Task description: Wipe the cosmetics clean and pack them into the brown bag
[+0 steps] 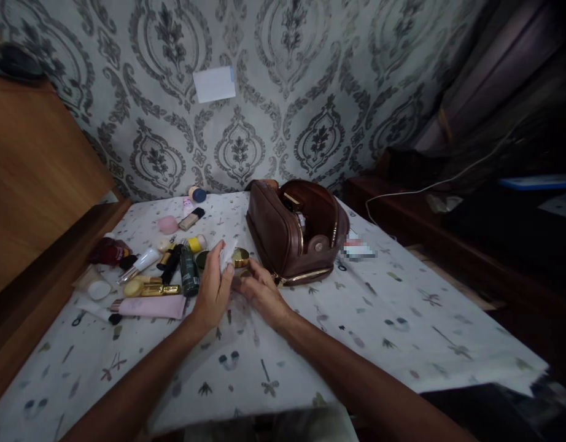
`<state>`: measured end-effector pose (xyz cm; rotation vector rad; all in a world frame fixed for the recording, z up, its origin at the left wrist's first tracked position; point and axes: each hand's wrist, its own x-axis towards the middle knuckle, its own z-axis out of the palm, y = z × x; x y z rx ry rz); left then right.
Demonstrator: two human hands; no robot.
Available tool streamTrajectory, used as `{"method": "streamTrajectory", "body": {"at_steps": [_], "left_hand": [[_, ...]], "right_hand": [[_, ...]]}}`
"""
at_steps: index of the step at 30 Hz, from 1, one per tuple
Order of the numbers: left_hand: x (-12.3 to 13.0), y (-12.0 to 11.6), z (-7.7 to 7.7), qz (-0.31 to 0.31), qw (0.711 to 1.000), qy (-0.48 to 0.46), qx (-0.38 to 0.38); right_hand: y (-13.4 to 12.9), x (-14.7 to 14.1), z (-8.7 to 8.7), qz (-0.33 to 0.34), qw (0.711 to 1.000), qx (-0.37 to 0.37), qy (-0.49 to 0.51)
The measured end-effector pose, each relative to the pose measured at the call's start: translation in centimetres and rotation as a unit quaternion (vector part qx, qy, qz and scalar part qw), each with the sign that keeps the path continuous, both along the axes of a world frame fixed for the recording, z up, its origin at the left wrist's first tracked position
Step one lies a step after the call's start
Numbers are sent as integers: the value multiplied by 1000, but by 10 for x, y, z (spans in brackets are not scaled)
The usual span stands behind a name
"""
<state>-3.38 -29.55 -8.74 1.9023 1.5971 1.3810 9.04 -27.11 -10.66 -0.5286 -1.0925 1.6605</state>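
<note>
Left hand (213, 288), poised between laid-out cosmetics (171, 265) and an open brown bag (287, 242), pinched a white item (226, 253) not yet set down as the right hand (267, 298) (grip impossible to tell) curled beside a gold-rimmed container (241, 260), the handling apparently midway.

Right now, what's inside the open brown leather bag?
Inside the bag, a small whitish item and a gold-toned shape show, too unclear to identify. Its near side covers the bottom.

Cannot identify the white item (226, 252) partly hidden by the left fingers (213, 261) or the pixelated object (356, 247) to their right, nor read the dark green tube (189, 273) to their left.
</note>
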Motion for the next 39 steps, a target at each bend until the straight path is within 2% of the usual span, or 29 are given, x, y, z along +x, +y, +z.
{"method": "streamTrajectory", "body": {"at_steps": [4, 9, 12, 15, 19, 22, 25, 29, 33, 35, 39], "left_hand": [[-3, 3, 3, 21, 999, -28, 5], [-2, 2, 0, 8, 1000, -14, -5], [-2, 1, -4, -26, 999, 22, -4], [-4, 0, -3, -62, 996, 60, 16], [-5, -1, 5, -90, 993, 63, 40], [-4, -1, 10, -69, 997, 4, 33], [-6, 2, 12, -47, 994, -99, -7], [-8, 9, 11, -44, 957, -280, -66], [-5, 14, 8, -16, 883, -449, -135], [-3, 14, 9, -18, 856, -494, -151], [-3, 14, 12, -43, 834, -519, -183]], "right_hand": [[3, 1, -2, 22, 1000, -11, 15], [11, 4, -12, -82, 991, -30, -100], [13, 5, -12, -118, 982, 0, -146], [12, 4, -7, -81, 989, 24, -124], [9, 4, -1, -61, 994, 3, -92], [7, 6, 1, -45, 996, -16, -76], [6, 7, 4, -19, 998, -30, -58], [5, 8, 8, 11, 997, -67, -43], [5, 8, 10, 16, 997, -78, -24], [5, 7, 10, 13, 997, -75, -16], [6, 7, 11, -1, 997, -65, -27]]}}
